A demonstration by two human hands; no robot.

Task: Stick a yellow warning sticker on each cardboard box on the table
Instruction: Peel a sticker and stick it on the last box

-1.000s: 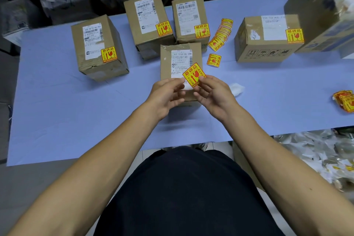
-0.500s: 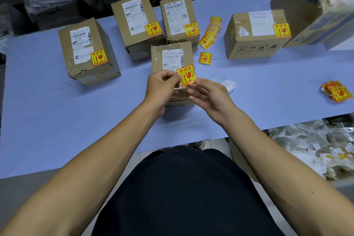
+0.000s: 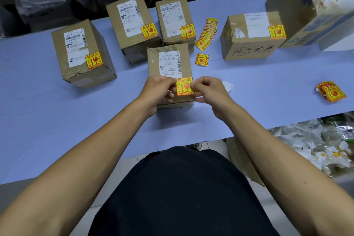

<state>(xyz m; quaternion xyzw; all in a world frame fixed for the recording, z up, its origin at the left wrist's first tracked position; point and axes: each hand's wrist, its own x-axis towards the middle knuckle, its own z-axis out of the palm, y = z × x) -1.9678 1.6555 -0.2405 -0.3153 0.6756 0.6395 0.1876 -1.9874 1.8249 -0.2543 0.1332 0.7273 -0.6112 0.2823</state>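
A yellow warning sticker [image 3: 184, 86] sits over the near right corner of the top face of the nearest cardboard box [image 3: 169, 67], just below its white shipping label [image 3: 170, 63]. The left hand [image 3: 160, 90] pinches the sticker's left edge with curled fingers; the right hand [image 3: 207, 90] pinches its right edge likewise. Whether the sticker is fully pressed down cannot be told. The box stands on the blue table [image 3: 249, 90] directly before the person. Four other boxes already carry a sticker: the left box [image 3: 82, 53], two rear boxes [image 3: 132, 25] [image 3: 175, 23] and a right box [image 3: 252, 34]. A fanned row of loose stickers [image 3: 207, 30] lies between the rear and right boxes, a single sticker [image 3: 202, 60] just nearer. A further pile [image 3: 330, 91] lies near the right table edge. A small white scrap [image 3: 228, 84] lies just beside the right hand.
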